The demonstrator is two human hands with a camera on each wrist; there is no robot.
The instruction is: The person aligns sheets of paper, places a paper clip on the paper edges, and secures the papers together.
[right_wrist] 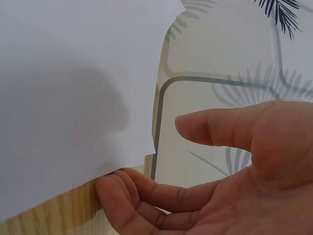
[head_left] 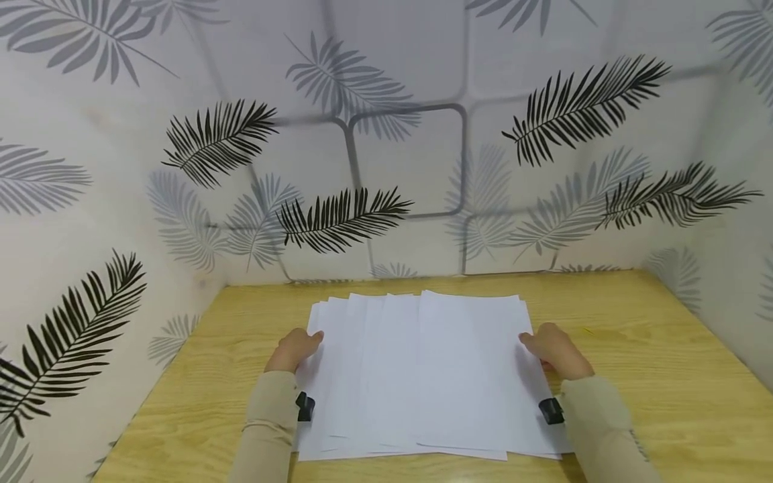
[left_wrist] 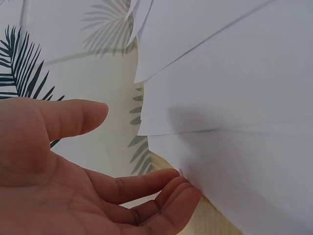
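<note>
Several white sheets of paper [head_left: 398,376] lie fanned out sideways, overlapping, on the wooden table. At their left edge is my left hand [head_left: 297,347]. Its thumb stands apart from the paper in the left wrist view, while the bent fingertips [left_wrist: 183,191] touch the sheets' edge. My right hand [head_left: 557,350] is at the opposite edge. There the right wrist view shows the fingertips [right_wrist: 117,191] against the border of the paper [right_wrist: 63,98], with the thumb raised clear of it. Neither hand pinches a sheet.
The wooden table [head_left: 652,376] reaches back to a wall [head_left: 410,174] with a leaf pattern, which also closes in both sides. A tiny yellow scrap [head_left: 588,331] lies right of the paper. Dark wrist devices [head_left: 551,410] sit near both cuffs.
</note>
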